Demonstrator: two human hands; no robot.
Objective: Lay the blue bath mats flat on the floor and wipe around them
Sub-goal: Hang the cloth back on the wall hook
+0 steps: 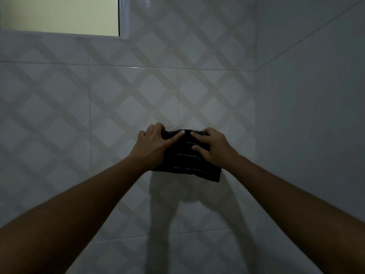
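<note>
Both hands are up on the wall here, holding the same dark cloth. The left hand grips the cloth's top left corner, fingers curled over the top edge and thumb laid flat across the front. The right hand has the top right corner, its outer fingers hooked over the edge while the thumb and forefinger press on the front, so neither hand is loose or empty. The cloth itself looks almost black in this dim light, with a few thin paler stripes running across it, and it hangs folded flat against the tiled wall, which has a diamond pattern. Its lower right corner droops a bit below the rest. There's a tiny shiny bit at the top edge, too small to make out. A window sits up in the left corner.
</note>
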